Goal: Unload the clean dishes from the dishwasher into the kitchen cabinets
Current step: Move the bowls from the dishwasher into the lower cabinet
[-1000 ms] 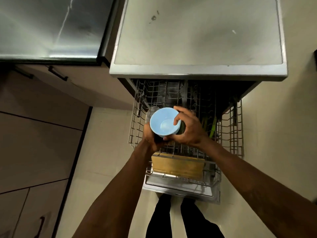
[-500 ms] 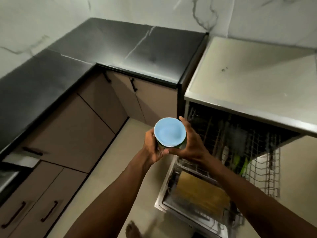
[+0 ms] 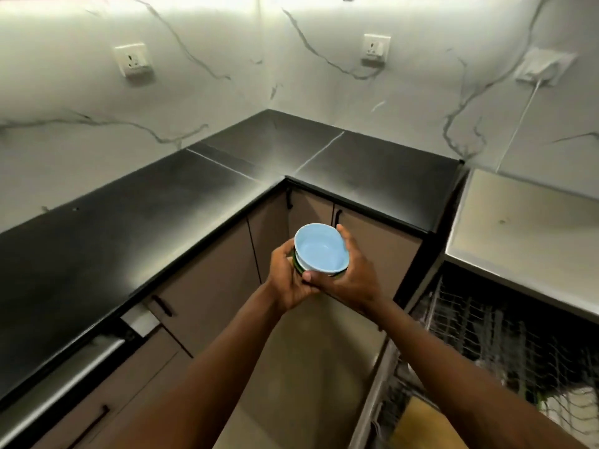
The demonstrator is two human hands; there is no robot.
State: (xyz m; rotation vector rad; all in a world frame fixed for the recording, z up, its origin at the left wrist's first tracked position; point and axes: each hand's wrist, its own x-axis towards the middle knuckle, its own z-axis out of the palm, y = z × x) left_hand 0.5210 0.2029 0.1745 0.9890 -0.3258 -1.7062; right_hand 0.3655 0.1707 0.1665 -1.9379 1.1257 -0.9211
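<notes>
A small light-blue bowl point(image 3: 321, 248) sits nested on a darker green-rimmed bowl, held up in front of me over the floor. My left hand point(image 3: 287, 280) cups the stack from the left and below. My right hand point(image 3: 351, 275) wraps it from the right, thumb near the rim. The open dishwasher point(image 3: 505, 345) is at the lower right with its wire rack pulled out; a wooden board point(image 3: 421, 422) lies in the lower rack. Brown base cabinets point(image 3: 207, 293) with black handles run under the counter ahead and to the left.
A black L-shaped countertop point(image 3: 162, 215) wraps the corner ahead. The dishwasher's grey top point(image 3: 525, 234) is at the right. Marble wall carries two sockets point(image 3: 133, 61) and a plugged cable point(image 3: 518, 124). Tan floor lies between cabinets and dishwasher.
My view has lifted and swung left from the dishwasher rack toward the corner counter. Both hands carried the bowl stack up and away from the rack.
</notes>
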